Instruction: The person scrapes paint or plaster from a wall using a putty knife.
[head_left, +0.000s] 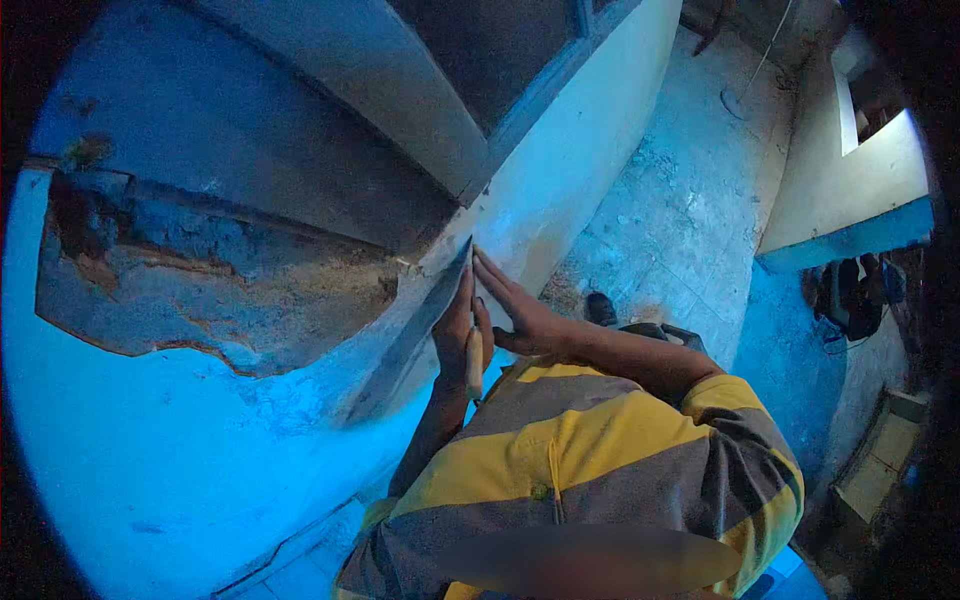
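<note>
My left hand (452, 330) is closed around a trowel with a pale wooden handle (474, 364). Its thin metal blade (471, 259) appears nearly edge-on, tip pointing up along the wall corner. My right hand (525, 319) reaches in from the right, fingers stretched out and their tips against the blade near its tip. A grey, smeared plaster band (401, 356) runs down the blue wall (187, 450) just left of my hands. Whether the blade touches the wall is hard to tell.
A rough, broken plaster patch (225, 292) lies inside the recess at left. A dark shoe (600, 307) shows on the worn floor (660, 217). Dark items (855, 296) hang at right, above a cardboard box (885, 457). A window opening (874, 112) is in the wall beyond.
</note>
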